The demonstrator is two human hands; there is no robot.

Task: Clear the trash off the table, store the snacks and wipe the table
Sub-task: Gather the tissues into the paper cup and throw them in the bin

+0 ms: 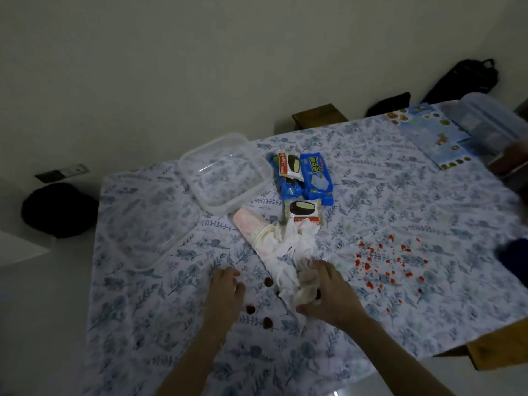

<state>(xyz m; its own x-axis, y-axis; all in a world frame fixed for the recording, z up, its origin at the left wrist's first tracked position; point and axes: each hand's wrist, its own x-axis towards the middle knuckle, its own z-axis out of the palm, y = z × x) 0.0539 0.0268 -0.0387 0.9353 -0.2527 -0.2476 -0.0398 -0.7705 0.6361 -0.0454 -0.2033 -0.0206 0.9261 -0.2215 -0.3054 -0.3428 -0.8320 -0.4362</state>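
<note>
While my right hand (323, 292) bunches the soft, light crumpled tissue (288, 252) near the bench's front edge, my left hand (225, 290) rests empty, its grip loosely curled.

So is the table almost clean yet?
Not yet, it looks just begun. Nothing looks finished. In hand: the right hand grips the crumpled tissues, while the left hand reaches by the small brown bits. Left: the paper cup lies tipped over, the snack packets sit outside the empty clear container, and red specks dot the tablecloth, so wiping waits.
</note>
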